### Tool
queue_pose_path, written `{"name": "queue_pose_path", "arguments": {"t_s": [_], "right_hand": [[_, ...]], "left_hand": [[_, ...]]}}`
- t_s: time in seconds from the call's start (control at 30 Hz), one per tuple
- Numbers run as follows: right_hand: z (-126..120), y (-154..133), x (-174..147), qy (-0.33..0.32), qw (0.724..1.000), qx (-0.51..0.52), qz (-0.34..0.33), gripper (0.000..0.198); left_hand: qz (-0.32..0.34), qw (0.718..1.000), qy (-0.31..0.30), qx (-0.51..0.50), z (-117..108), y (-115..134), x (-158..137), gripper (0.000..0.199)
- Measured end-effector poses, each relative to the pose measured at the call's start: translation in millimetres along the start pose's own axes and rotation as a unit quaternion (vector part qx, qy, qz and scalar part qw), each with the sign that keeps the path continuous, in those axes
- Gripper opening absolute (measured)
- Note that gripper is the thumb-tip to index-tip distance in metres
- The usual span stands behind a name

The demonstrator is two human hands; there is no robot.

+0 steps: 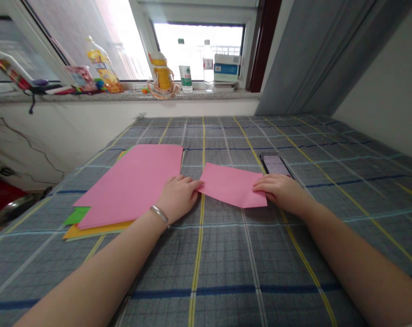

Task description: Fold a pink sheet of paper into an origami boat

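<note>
Plaid cloth, part-hidden pink paper

It's a home (plaid cloth, grey curtain).

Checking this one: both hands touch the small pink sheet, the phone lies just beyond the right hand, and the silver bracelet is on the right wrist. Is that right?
Not quite: the silver bracelet is on the left wrist, as the head view shows. The left hand and right hand do both touch the small pink sheet, and the phone lies just beyond the right hand.
</note>
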State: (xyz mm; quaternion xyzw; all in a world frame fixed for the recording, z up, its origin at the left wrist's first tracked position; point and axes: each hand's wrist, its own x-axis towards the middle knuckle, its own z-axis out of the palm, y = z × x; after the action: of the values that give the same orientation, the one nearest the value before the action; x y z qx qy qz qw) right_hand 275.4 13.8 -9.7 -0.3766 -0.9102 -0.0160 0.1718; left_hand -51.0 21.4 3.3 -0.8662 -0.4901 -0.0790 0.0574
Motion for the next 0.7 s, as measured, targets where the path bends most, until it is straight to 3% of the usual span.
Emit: {"name": "queue_pose_path", "arguments": {"t_s": [0.13, 0.3, 0.53, 0.7], "right_hand": [[2, -6, 3, 0.029, 0.998, 0.05, -0.021, 0.019], [4, -20, 8, 0.092, 0.992, 0.087, 0.006, 0.012], [2, -50, 15, 0.164, 0.977, 0.133, 0.042, 0.007], [1, -60, 17, 0.192, 0.971, 0.142, 0.019, 0.007]], "left_hand": [[-0.027, 0.99, 0.035, -0.132, 2, 2, 3, 0.036], [-0.005, 0.955, 0.105, -0.276, 7, 10, 5, 0.033], [0.055, 0.899, 0.12, -0.418, 6, 30, 2, 0.028], [0.068, 0.866, 0.103, -0.485, 4, 43, -2, 0.029]]}}
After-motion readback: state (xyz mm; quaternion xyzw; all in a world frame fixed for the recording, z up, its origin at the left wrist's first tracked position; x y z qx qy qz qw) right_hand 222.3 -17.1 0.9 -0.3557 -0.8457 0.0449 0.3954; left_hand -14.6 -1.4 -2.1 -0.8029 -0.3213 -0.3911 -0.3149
